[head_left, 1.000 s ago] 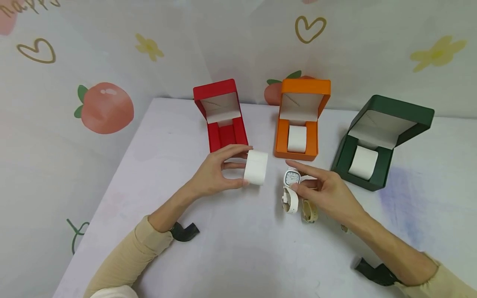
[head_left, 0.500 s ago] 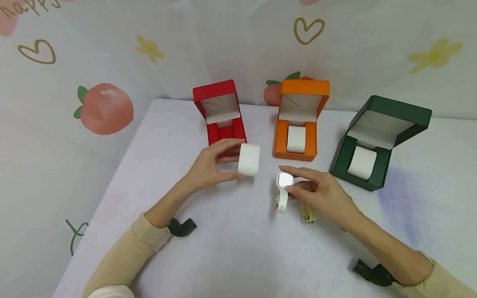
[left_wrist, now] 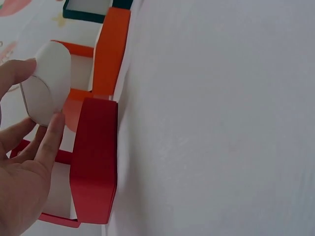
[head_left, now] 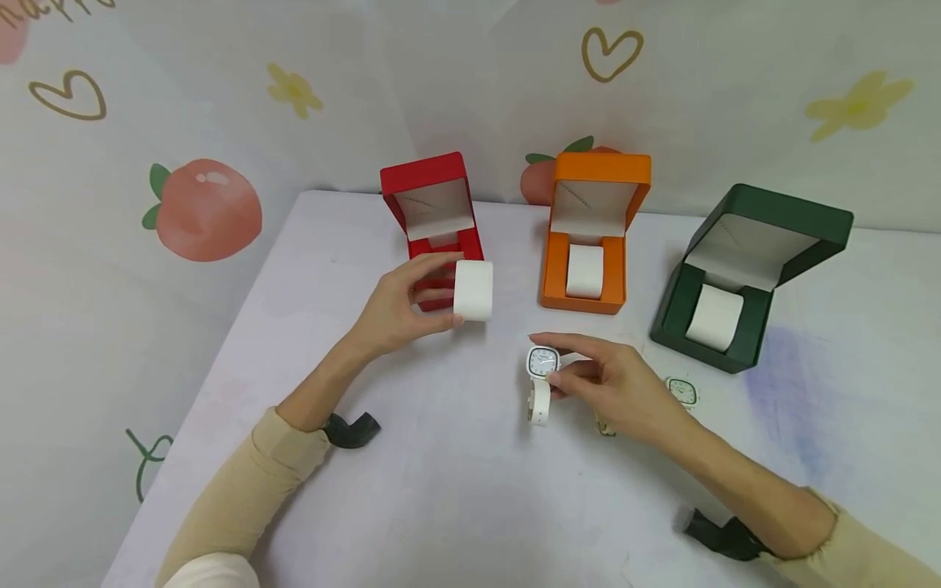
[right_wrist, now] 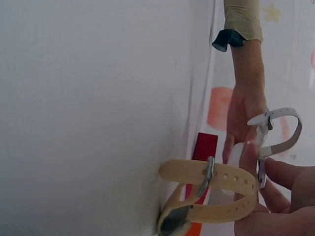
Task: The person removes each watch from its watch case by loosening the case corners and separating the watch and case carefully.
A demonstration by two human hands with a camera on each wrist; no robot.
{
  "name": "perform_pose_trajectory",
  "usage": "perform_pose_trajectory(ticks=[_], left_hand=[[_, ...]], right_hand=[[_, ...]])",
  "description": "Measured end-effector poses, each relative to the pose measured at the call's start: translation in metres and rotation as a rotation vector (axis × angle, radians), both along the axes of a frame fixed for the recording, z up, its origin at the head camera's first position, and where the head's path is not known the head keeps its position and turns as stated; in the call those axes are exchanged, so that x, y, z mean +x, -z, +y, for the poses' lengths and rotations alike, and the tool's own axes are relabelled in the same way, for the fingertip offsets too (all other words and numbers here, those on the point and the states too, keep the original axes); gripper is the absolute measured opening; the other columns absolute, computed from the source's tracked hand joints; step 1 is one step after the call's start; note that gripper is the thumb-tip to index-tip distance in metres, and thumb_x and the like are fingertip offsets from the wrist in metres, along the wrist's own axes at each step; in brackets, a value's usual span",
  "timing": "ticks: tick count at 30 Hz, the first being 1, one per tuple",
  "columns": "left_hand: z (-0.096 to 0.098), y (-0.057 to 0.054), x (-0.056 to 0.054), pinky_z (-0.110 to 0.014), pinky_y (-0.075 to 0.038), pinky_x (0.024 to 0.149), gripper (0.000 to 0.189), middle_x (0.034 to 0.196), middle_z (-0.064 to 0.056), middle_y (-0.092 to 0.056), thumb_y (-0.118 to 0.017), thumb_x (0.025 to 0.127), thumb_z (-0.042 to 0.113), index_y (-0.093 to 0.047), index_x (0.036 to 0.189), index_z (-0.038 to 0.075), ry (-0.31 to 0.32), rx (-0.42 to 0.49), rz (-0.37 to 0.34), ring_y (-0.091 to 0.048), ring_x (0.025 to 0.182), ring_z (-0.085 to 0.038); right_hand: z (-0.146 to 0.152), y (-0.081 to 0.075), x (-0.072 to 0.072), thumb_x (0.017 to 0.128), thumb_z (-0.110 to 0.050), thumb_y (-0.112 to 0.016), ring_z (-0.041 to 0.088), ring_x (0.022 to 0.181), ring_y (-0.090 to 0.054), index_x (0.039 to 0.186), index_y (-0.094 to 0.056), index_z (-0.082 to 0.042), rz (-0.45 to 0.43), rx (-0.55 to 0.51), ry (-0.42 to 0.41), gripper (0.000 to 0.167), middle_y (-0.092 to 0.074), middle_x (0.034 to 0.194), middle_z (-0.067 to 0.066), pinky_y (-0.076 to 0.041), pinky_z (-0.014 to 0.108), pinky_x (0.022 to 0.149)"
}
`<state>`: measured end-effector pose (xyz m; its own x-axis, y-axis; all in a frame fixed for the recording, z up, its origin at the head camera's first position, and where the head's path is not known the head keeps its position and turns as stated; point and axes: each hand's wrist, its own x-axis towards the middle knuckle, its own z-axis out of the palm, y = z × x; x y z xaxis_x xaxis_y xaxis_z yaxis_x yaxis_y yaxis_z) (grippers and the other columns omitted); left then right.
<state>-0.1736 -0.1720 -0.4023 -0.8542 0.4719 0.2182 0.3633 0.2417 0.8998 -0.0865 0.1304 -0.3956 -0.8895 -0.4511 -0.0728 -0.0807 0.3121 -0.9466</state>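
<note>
My left hand [head_left: 397,309] pinches a white watch cushion [head_left: 474,291] between thumb and fingers, just in front of the open red watch box [head_left: 424,175]. In the left wrist view the cushion [left_wrist: 49,83] shows its rounded end. The red box's slot is partly hidden behind my fingers. My right hand [head_left: 625,384] holds a white wristwatch [head_left: 543,361] by its case, face up, with the looped strap [head_left: 539,403] hanging toward me. Below that hand a beige watch [right_wrist: 221,214] rests on the table, mostly hidden in the head view.
An open orange watch box [head_left: 555,273] and an open green watch box [head_left: 760,327] each hold a white cushion. Another watch [head_left: 682,392] lies beyond my right wrist. A patterned cloth backdrop [head_left: 478,90] rises behind the white table [head_left: 456,482].
My left hand has carried the cushion away from me and to the left, toward the red box. The right hand has shifted left with the white wristwatch, uncovering another watch's face behind it.
</note>
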Motion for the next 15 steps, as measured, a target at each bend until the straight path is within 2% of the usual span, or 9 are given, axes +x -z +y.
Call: perform_pose_trajectory(ticks=[4,5,9,12,15], left_hand=[[-0.003,0.0,-0.004,-0.046,-0.055,0.093,0.068,0.132,-0.007,-0.054,-0.081,0.079,-0.002,-0.053,0.141,0.008,-0.02,-0.005,-0.022,-0.059,0.115,-0.028],[-0.003,0.0,-0.005,-0.046,-0.055,0.093,0.068,0.133,-0.007,-0.053,-0.08,0.079,-0.002,-0.053,0.141,0.008,-0.024,-0.007,-0.028,-0.059,0.114,-0.029],[-0.005,0.002,-0.006,-0.043,-0.055,0.092,0.068,0.134,-0.009,-0.052,-0.08,0.079,-0.002,-0.052,0.141,0.007,-0.037,-0.015,-0.04,-0.06,0.113,-0.032],[-0.005,0.002,-0.007,-0.041,-0.055,0.093,0.069,0.134,-0.008,-0.052,-0.081,0.079,-0.001,-0.053,0.141,0.007,-0.049,-0.03,-0.036,-0.061,0.112,-0.03],[-0.006,0.001,-0.007,-0.04,-0.054,0.095,0.069,0.135,-0.008,-0.053,-0.082,0.079,0.0,-0.053,0.141,0.007,-0.057,-0.056,-0.014,-0.062,0.112,-0.028]], right_hand=[[-0.001,-0.005,-0.007,0.092,-0.005,-0.07,0.015,0.084,-0.073,0.136,-0.061,-0.014,-0.019,0.037,-0.019,0.046,-0.071,0.106,0.007,-0.042,0.022,0.052],[-0.001,-0.007,-0.01,0.092,-0.006,-0.07,0.016,0.085,-0.073,0.136,-0.061,-0.015,-0.028,0.043,-0.027,0.046,-0.071,0.107,0.007,-0.042,0.022,0.053],[-0.002,-0.012,-0.019,0.093,-0.005,-0.068,0.02,0.085,-0.073,0.136,-0.061,-0.016,-0.059,0.071,-0.07,0.045,-0.069,0.113,0.008,-0.053,0.019,0.064],[-0.005,-0.012,-0.024,0.093,-0.003,-0.067,0.02,0.083,-0.074,0.136,-0.061,-0.014,-0.077,0.067,-0.101,0.044,-0.065,0.122,0.01,-0.059,0.026,0.077],[-0.007,-0.009,-0.027,0.092,-0.001,-0.068,0.02,0.081,-0.074,0.135,-0.061,-0.01,-0.1,0.053,-0.117,0.044,-0.061,0.127,0.013,-0.059,0.028,0.076]])
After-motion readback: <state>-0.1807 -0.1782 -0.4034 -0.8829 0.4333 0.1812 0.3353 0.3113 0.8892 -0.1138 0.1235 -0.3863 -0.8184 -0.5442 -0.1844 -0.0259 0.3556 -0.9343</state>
